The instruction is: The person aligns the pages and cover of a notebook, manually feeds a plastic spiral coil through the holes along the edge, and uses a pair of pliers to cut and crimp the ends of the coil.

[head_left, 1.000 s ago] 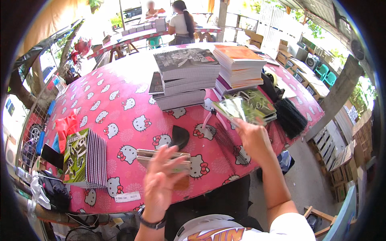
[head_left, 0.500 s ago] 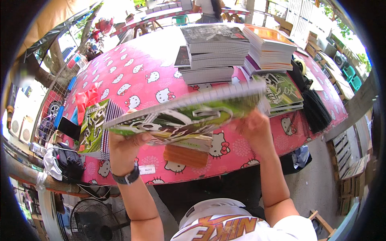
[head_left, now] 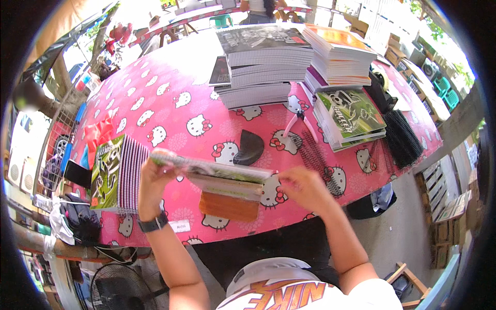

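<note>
My left hand (head_left: 156, 178) is closed on the left end of a green-covered notebook (head_left: 222, 169), held almost edge-on above the table. Just off the notebook's right end, my right hand (head_left: 305, 188) has loosely bent fingers and nothing visible in them; its fingertips are a little blurred. Beneath the notebook lies a brown wooden block (head_left: 229, 207) with a paler strip along its far side. Beyond it are a black rounded piece (head_left: 250, 146), pink-handled pliers (head_left: 300, 122) and dark spiral binding coils (head_left: 316, 156).
Green notebooks are stacked at the left (head_left: 108, 173) and right (head_left: 353, 116). Tall piles of grey-covered (head_left: 268, 62) and orange-covered books (head_left: 341, 57) stand farther back. A bundle of black coils (head_left: 404, 138) lies by the table's right edge. Another person (head_left: 257, 11) is in the background.
The notebook has come down and been turned edge-on, uncovering the pliers, coils and black piece. My right hand has left its right end and moved lower.
</note>
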The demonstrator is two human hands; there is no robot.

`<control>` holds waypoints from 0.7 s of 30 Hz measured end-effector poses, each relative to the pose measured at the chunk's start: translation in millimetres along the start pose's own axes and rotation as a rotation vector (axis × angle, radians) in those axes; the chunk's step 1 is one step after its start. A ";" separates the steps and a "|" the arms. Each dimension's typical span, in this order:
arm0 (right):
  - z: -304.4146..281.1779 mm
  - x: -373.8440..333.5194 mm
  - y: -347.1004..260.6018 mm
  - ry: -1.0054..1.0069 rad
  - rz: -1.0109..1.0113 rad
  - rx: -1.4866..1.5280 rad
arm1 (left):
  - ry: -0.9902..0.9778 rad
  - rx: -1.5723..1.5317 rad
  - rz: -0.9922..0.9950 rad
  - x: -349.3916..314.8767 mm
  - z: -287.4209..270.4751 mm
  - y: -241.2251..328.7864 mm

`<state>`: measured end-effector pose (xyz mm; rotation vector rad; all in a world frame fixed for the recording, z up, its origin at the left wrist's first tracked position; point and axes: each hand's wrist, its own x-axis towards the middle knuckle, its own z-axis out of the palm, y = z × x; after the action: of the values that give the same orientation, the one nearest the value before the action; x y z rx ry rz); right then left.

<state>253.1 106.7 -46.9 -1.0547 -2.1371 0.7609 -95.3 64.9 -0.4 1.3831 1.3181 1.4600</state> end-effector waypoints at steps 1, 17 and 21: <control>-8.0 5.8 16.5 0.109 0.047 -0.126 | -0.010 0.008 0.003 -6.2 2.3 -8.3; -33.6 36.7 46.1 0.280 0.258 -0.539 | 0.575 0.678 0.484 -20.8 87.8 23.0; -46.9 37.7 43.3 0.322 0.245 -0.419 | 0.190 0.948 0.523 -28.3 143.6 51.5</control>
<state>289.9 170.4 -37.8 -1.5620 -1.9474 0.2208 56.9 54.2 28.4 2.3731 2.0139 1.3320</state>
